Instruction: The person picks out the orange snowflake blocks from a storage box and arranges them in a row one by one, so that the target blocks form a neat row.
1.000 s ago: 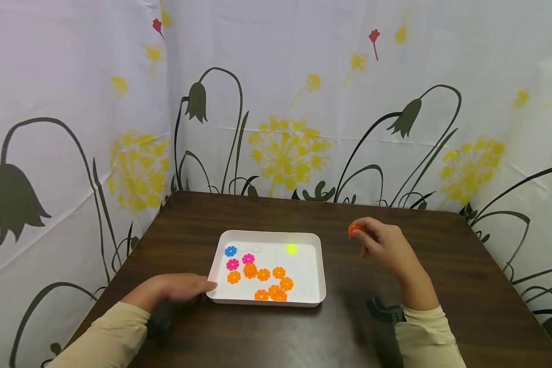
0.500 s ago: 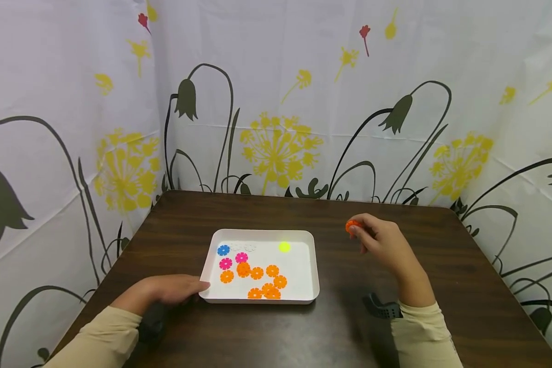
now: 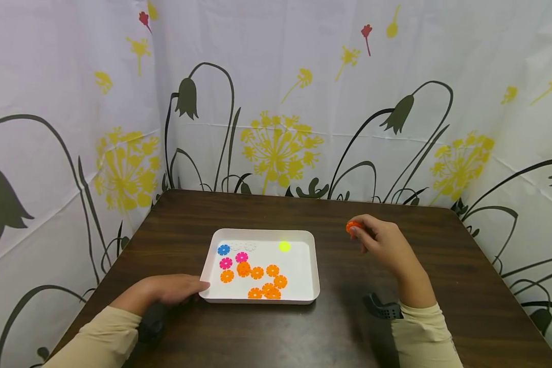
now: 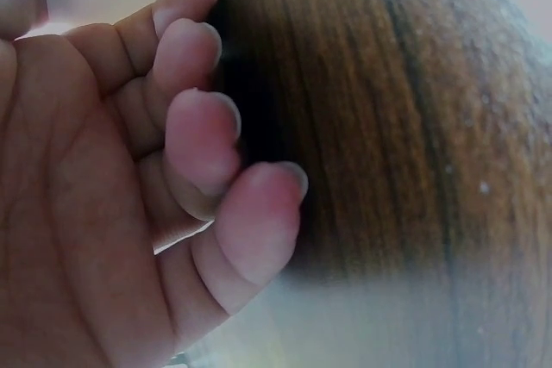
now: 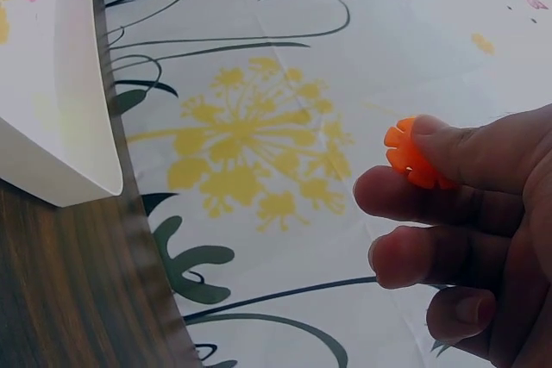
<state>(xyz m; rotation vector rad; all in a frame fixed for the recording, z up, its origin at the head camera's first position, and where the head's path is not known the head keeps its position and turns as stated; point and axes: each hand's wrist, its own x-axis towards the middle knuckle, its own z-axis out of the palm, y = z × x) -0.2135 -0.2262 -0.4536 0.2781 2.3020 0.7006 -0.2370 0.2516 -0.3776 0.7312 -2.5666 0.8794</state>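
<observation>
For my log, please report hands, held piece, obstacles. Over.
Right hand pinches orange notched plastic disc, right of white rectangular tray. Left hand holds tray's left rim. No obstacle visible between disc and tray.

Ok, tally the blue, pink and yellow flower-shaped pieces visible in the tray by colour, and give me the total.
Blue piece: 1
Pink pieces: 2
Yellow piece: 1
Total of these colours visible in the tray: 4

The left sleeve (image 3: 94, 337) and right sleeve (image 3: 422, 335) are plain pale tan. A dark strap (image 3: 388, 311) with small holes shows at the right cuff (image 3: 418, 312).
</observation>
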